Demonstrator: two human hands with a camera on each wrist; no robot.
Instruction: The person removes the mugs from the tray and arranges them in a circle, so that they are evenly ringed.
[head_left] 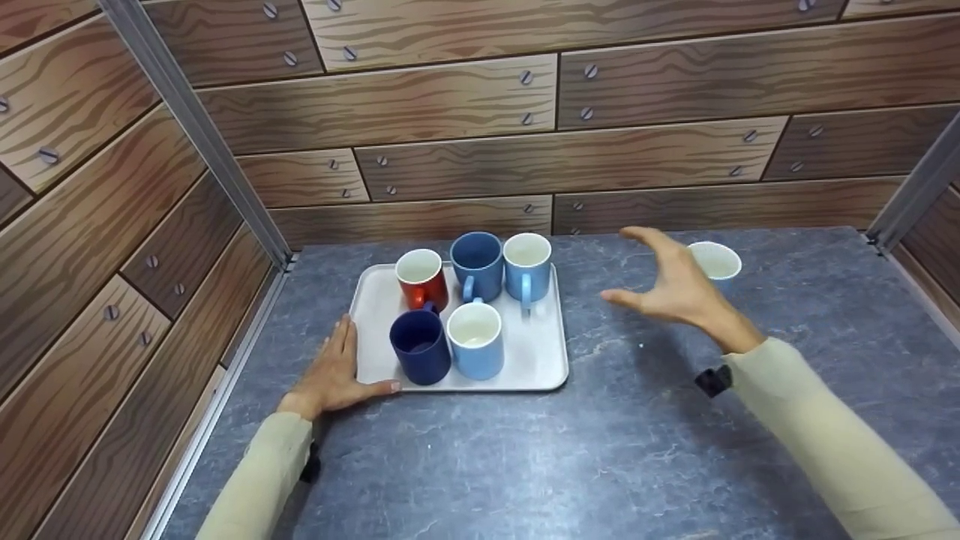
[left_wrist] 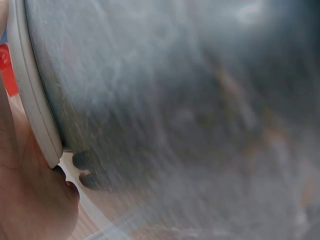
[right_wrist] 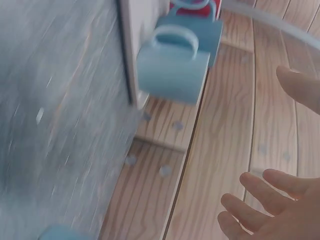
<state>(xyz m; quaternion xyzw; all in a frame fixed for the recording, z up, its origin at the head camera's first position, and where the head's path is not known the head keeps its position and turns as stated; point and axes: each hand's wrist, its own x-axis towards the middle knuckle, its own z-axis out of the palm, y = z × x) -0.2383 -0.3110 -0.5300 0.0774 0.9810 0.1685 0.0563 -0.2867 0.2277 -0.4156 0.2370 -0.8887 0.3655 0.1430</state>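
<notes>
My left hand (head_left: 334,375) rests at the front left corner of a pale tray (head_left: 536,364), fingers straight along its left side and thumb at its front edge. On the tray stand a red mug (head_left: 424,285), a medium blue mug (head_left: 478,266), a navy mug (head_left: 420,356) and two light blue mugs, one at the back right (head_left: 527,274) and one in front (head_left: 480,356). My right hand (head_left: 679,285) hangs in the air right of the tray, thumb and fingers spread, holding nothing. Partly behind it stands a white-lined, light blue cup (head_left: 716,262).
Grey stone-patterned tabletop (head_left: 525,457) surrounds the tray. Walls printed with wood planks (head_left: 465,127) close off the back and sides, with a metal post (head_left: 202,135) at the back left corner. The tray's right front part shows bare surface.
</notes>
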